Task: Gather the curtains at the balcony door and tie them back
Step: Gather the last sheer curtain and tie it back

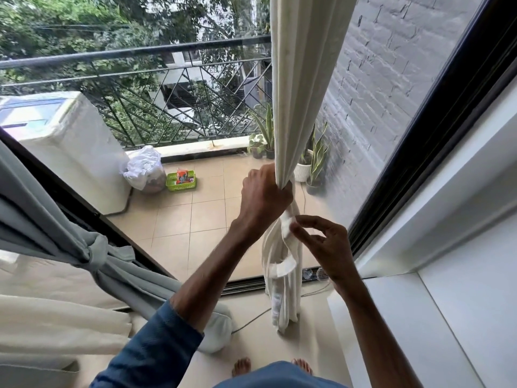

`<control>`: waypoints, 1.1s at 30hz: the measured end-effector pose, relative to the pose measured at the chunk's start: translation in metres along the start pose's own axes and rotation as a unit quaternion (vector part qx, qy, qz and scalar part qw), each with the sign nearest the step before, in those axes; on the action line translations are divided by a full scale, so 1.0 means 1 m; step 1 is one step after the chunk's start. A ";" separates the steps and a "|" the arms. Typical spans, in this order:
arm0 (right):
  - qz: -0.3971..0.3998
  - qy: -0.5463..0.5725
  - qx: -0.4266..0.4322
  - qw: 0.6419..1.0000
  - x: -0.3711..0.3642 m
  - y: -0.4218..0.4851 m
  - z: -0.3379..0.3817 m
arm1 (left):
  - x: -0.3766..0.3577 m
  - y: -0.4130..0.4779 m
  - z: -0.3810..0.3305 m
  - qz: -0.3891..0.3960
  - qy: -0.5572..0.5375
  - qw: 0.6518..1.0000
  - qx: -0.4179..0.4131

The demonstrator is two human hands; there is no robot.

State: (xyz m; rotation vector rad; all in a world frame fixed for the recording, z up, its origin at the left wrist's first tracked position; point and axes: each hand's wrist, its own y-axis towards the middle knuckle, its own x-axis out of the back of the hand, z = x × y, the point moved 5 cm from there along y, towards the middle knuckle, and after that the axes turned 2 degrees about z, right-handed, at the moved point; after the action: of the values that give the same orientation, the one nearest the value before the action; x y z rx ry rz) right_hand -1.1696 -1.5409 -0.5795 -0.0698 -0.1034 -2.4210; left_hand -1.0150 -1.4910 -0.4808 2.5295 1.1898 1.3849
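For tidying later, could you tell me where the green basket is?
In the head view, left of centre, the green basket sits on the balcony tiles just right of the white bag.

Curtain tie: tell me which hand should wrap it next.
Right. The right hand pinches the tie by its end and looks free to move; the left hand is busy, its grip bunching the curtain just above.

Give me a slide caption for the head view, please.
Left hand grips the gathered cream curtain; right hand pinches its tie strap at the balcony door.
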 end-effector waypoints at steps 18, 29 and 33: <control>-0.058 -0.270 0.223 0.935 0.035 0.012 0.050 | -0.019 -0.010 0.013 0.184 -0.028 0.977 -0.100; -0.077 -0.370 0.188 0.906 0.059 0.022 0.046 | -0.016 -0.025 0.018 0.240 -0.158 0.952 -0.104; -0.085 -0.387 0.172 0.902 0.061 0.025 0.043 | -0.016 -0.034 0.020 0.256 -0.219 0.937 -0.090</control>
State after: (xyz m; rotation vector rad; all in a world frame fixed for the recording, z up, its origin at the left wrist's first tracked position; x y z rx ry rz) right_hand -1.1985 -1.5956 -0.5307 -0.8902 -0.9226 -2.3591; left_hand -1.0259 -1.4709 -0.5165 2.8985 0.3273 0.8392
